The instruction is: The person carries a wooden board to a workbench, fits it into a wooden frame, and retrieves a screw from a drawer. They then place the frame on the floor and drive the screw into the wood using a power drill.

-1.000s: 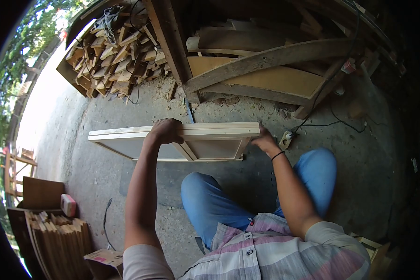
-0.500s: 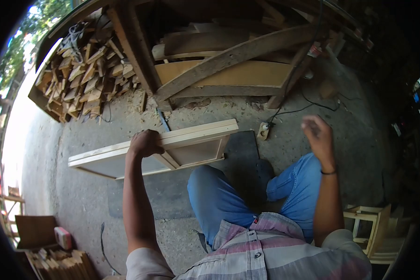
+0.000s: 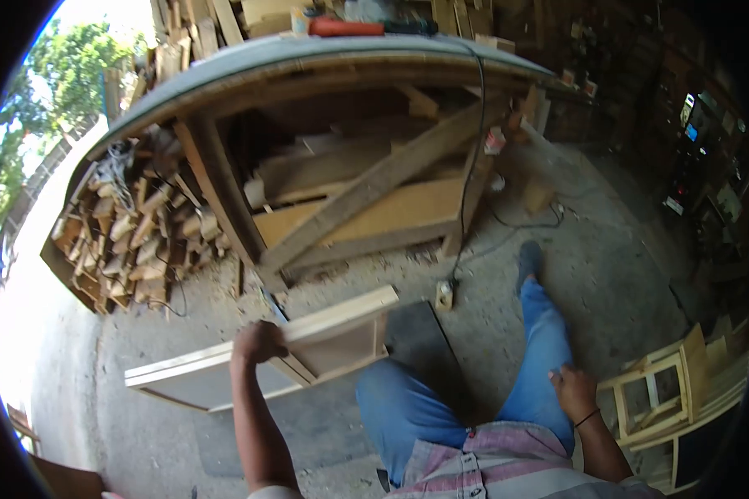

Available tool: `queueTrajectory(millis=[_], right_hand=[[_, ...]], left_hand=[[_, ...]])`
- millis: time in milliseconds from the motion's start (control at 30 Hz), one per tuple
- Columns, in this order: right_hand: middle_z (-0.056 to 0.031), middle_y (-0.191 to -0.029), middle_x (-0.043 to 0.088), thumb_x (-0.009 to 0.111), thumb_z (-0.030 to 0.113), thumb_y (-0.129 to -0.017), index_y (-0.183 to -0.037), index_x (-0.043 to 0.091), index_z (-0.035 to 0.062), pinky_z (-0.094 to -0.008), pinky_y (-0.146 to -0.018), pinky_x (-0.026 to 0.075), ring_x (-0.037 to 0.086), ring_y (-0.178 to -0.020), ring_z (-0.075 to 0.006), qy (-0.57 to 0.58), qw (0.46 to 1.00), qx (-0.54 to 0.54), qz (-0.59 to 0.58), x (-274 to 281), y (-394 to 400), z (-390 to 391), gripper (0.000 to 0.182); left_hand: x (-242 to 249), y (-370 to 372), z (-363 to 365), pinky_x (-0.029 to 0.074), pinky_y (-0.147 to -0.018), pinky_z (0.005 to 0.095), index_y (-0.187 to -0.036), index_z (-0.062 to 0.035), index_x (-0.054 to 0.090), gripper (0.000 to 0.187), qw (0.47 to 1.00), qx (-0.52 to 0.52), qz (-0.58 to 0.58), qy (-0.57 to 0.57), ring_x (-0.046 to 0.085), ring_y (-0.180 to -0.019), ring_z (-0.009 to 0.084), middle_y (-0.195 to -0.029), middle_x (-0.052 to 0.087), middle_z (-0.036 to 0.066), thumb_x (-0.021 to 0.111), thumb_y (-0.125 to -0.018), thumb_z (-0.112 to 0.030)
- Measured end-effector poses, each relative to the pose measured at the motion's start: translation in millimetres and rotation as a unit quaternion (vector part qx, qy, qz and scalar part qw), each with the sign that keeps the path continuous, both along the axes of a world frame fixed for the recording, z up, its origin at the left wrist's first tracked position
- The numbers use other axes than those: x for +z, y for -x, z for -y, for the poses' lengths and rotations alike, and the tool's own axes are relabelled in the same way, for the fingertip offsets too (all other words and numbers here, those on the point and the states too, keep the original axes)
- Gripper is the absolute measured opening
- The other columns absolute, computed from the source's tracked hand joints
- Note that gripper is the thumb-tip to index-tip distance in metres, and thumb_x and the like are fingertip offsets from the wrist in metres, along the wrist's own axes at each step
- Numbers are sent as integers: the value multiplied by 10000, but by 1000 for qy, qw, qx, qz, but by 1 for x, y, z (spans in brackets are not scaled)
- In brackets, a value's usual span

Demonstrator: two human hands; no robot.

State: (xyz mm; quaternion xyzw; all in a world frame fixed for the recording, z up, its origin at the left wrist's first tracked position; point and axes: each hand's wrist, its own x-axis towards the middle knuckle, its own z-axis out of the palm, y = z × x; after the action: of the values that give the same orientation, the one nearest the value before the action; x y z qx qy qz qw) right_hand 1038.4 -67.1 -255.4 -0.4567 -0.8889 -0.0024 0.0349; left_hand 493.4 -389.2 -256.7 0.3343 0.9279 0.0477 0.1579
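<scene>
My left hand [image 3: 260,341] is closed over the upper rail of a pale wooden framed panel [image 3: 341,320], with the fingers wrapped round the far side. The panel has a middle divider and greyish infill, and it stands tilted on its long edge over a dark mat [image 3: 420,337]. My right hand [image 3: 574,392] rests on my right thigh, holding nothing, its fingers partly spread against the jeans [image 3: 545,333]. Just beyond the panel, a thin blue-grey tool [image 3: 273,305] lies on the floor, partly hidden by the rail.
A heavy wooden workbench [image 3: 366,187] stands ahead, with an orange-red tool [image 3: 345,27] on top. Offcuts [image 3: 141,233] are piled at the left. A socket block [image 3: 444,295] with a cable sits on the concrete. Pale wooden frames [image 3: 653,391] stand at the right.
My right hand has come down from the air onto my thigh. My right leg has stretched forward. The view has tilted up, showing the bench top; my left hand still grips the panel.
</scene>
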Motion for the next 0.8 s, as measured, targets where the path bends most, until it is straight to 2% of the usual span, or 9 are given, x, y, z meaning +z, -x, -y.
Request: queueTrajectory(millis=[33, 100, 333, 400, 500, 633, 700, 767, 800], right_hand=[[-184, -719, 626, 634, 351, -851, -786, 583, 25, -494, -608, 460, 612, -683, -394, -7, 1000, 9, -18, -7, 5, -4, 336], [-185, -750, 646, 610, 379, -858, -791, 623, 31, -505, -647, 472, 617, -695, -396, 28, 995, 48, 79, -18, 14, -16, 355], [-178, -822, 670, 587, 406, -860, -831, 661, 43, -485, -735, 485, 642, -782, -378, 206, 958, 195, 47, -51, 9, -60, 372], [-168, -857, 675, 535, 407, -881, -866, 677, 58, -457, -758, 498, 646, -818, -367, 363, 879, 260, 166, -38, 1, -53, 377], [-163, -888, 679, 512, 425, -880, -880, 688, 73, -444, -780, 504, 649, -835, -362, 329, 866, 321, 199, -18, -6, -35, 393], [-156, -885, 682, 526, 433, -865, -883, 692, 85, -435, -767, 501, 651, -817, -353, 318, 861, 307, 252, -34, -7, -35, 386], [-144, -854, 682, 540, 478, -847, -883, 695, 89, -418, -742, 499, 651, -793, -344, 352, 834, 250, 344, 0, 5, -52, 420], [-135, -810, 679, 574, 467, -839, -873, 700, 88, -405, -723, 495, 653, -777, -317, 312, 863, 288, 276, 74, 40, -65, 401], [-134, -804, 678, 599, 435, -840, -873, 701, 89, -392, -720, 496, 657, -780, -295, 281, 891, 309, 177, 110, 64, -72, 362]], left_hand=[[2, 0, -1, 523, -790, 422, -892, -160, 714, 453, 1000, 4, 2, 17, 665, -881, 308, -918, 702, 94, 840, -506, -362], [8, -2, -4, 510, -820, 434, -918, -178, 719, 471, 999, 8, 15, 36, 662, -913, 302, -943, 703, 90, 840, -511, -383], [-12, 11, 0, 490, -850, 449, -922, -197, 715, 449, 998, -24, 12, 54, 651, -959, 292, -983, 697, 66, 805, -552, -434], [-6, 8, -1, 490, -846, 451, -920, -196, 711, 436, 997, -37, 7, 61, 651, -960, 288, -981, 696, 62, 791, -566, -438], [-2, 7, -1, 489, -847, 450, -919, -196, 710, 436, 998, -34, 1, 51, 650, -960, 287, -990, 695, 59, 790, -565, -437], [2, 3, 0, 488, -847, 451, -922, -198, 709, 435, 999, -33, -1, 40, 651, -959, 289, -1004, 692, 62, 780, -562, -431], [5, -5, -1, 490, -842, 437, -921, -200, 710, 427, 999, -14, -11, 40, 651, -956, 286, -997, 695, 65, 768, -556, -414], [9, -6, -2, 492, -838, 432, -920, -200, 711, 425, 999, -9, -5, 35, 651, -954, 282, -987, 697, 66, 765, -551, -405], [10, -8, -1, 493, -833, 428, -919, -200, 713, 423, 999, -11, 0, 38, 652, -952, 279, -978, 699, 66, 761, -547, -396]])
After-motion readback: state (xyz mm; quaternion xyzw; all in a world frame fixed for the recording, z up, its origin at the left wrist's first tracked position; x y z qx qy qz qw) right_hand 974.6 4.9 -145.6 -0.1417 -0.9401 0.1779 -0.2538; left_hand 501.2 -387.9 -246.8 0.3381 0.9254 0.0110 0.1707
